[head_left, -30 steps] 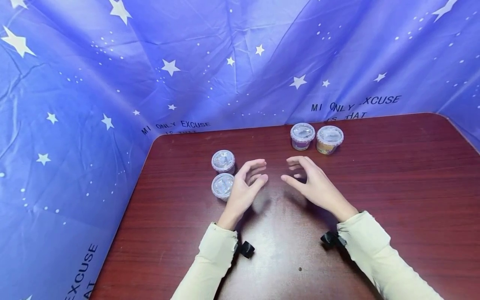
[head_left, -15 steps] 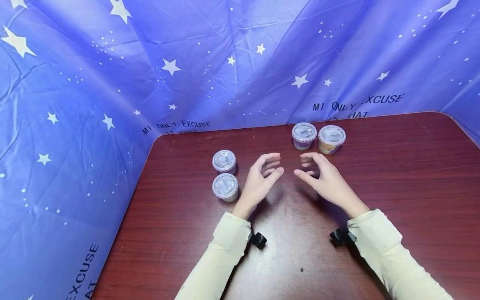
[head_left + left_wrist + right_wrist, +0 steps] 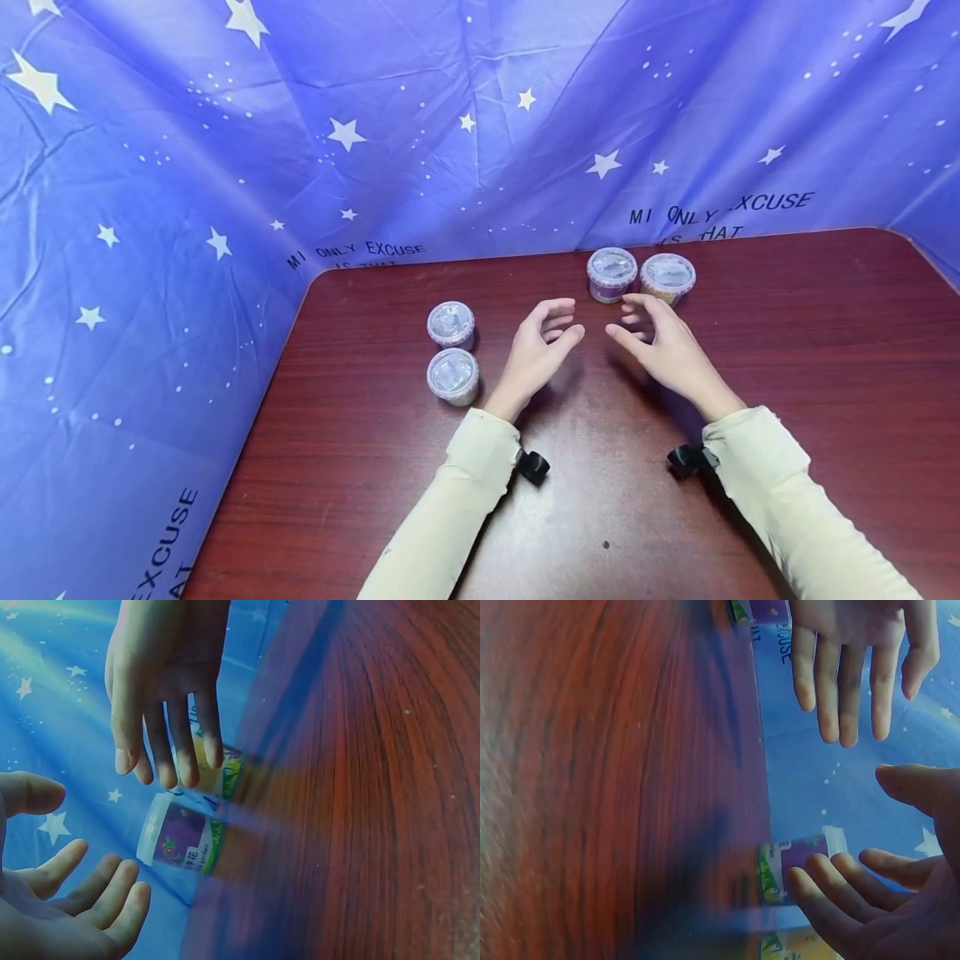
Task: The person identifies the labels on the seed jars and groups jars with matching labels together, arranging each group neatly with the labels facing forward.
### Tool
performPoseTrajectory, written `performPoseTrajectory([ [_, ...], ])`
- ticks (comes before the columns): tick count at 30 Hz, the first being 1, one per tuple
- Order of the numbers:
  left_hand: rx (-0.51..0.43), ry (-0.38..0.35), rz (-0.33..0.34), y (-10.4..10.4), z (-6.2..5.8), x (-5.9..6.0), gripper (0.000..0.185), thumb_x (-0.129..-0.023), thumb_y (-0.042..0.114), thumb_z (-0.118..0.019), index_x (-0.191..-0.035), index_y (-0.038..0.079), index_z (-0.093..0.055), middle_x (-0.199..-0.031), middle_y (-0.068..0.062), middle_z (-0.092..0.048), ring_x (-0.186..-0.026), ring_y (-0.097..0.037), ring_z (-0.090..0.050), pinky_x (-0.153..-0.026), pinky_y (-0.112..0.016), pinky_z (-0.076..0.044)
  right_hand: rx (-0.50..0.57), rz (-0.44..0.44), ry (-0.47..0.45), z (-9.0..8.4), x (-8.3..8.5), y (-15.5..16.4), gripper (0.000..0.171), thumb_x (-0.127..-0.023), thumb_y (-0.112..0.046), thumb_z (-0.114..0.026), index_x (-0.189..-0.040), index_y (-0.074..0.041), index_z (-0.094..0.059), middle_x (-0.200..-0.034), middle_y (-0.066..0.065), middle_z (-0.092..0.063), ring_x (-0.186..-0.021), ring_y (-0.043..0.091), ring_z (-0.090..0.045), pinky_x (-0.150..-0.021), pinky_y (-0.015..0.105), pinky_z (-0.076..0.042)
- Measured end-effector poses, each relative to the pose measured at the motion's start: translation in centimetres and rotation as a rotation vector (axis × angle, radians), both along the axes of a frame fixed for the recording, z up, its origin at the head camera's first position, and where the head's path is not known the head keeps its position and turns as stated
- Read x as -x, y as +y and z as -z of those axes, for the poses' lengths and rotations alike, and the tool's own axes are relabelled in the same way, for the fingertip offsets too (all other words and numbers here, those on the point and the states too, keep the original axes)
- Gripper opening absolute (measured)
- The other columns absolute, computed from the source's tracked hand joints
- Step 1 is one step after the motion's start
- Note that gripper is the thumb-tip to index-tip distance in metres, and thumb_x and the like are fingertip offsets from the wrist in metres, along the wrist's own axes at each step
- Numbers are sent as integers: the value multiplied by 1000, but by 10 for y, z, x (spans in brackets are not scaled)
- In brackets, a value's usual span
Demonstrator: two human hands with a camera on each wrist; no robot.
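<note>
Overhead, a blue cloth with white stars [image 3: 225, 167] fills the upper half and left side of the head view, printed with dark lettering. Below it a dark red wooden tabletop [image 3: 787, 350] takes up the lower centre and right of the frame. Two cream sleeves [image 3: 465, 492] come up from the bottom edge, each with a small black clip at the wrist.

At centre frame the left hand [image 3: 536, 354] and the right hand [image 3: 667, 346] hover above the tabletop, palms turned toward each other, apart. Both have their fingers loosely spread and lightly curved, holding nothing.

The right hand's fingers [image 3: 637, 308] are just below two small tubs with clear lids at upper centre: a purple tub [image 3: 611, 273] and, touching it on its right, an orange tub [image 3: 667, 277]. Whether the fingers touch the orange tub cannot be told. In the left wrist view the purple tub [image 3: 184, 838] shows between the two hands, its label facing the camera.

Left of centre, two more lidded tubs stand one above the other: the upper one [image 3: 451, 324] and the lower one [image 3: 453, 376], just beside the left wrist.
</note>
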State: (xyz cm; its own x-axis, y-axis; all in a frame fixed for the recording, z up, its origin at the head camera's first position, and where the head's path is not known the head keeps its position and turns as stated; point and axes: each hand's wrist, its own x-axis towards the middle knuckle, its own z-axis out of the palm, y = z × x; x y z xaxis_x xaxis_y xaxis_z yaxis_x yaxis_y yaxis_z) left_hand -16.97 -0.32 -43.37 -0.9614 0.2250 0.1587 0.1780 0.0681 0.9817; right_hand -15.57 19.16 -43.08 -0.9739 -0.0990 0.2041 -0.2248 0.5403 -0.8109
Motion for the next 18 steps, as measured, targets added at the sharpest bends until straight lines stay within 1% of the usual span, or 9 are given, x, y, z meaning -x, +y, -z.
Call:
performPoseTrajectory([
  [4,30,-2,-14,6,3,6,39,-90,10,-67,-128,2,-60,-129,-14,-64,-121,-34,-60,-102,-43,-49,-7,18,-21,2,6,5,53,-97,-18,-65,-138,9,-44,-126,31,-55,-113,43,-59,-95,54,-50],
  [12,44,-21,-9,17,6,16,43,-91,10,-65,-132,0,-57,-131,-22,-60,-122,-36,-59,-101,-40,-50,-11,31,-42,8,14,9,56,-98,-20,-63,-140,10,-41,-130,31,-52,-117,44,-57,-96,56,-49],
  [18,39,-53,-29,25,9,24,45,-90,9,-66,-133,-1,-56,-131,-21,-61,-121,-34,-60,-97,-28,-51,5,35,-62,6,19,8,59,-98,-21,-63,-141,11,-39,-131,33,-52,-119,45,-56,-99,56,-48],
])
